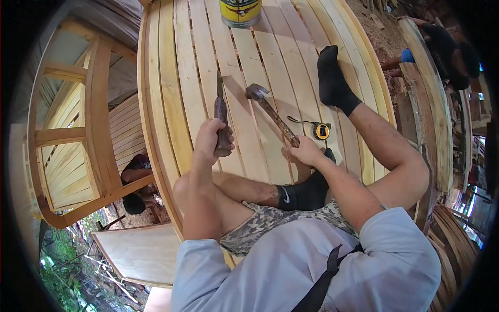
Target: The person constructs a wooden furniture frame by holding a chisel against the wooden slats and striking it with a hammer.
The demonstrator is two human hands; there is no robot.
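My left hand (208,139) is closed around the dark wooden handle of a chisel (221,109). The chisel's narrow blade points away from me, close over the pale wooden slats (195,88). In my right hand (306,152) is the lower end of a claw hammer (275,118), gripped by its worn wooden handle. The hammer's metal head lies to the right of the chisel blade, apart from it. Just beyond my right hand a yellow and black tape measure (321,131) rests on the slats.
A yellow metal can (240,14) stands at the far end of the slats. My socked foot (332,78) is to the right. A wooden frame (99,114) stands at left, with a person (138,179) beside it. Another person (447,52) is at upper right near rough planks (423,104).
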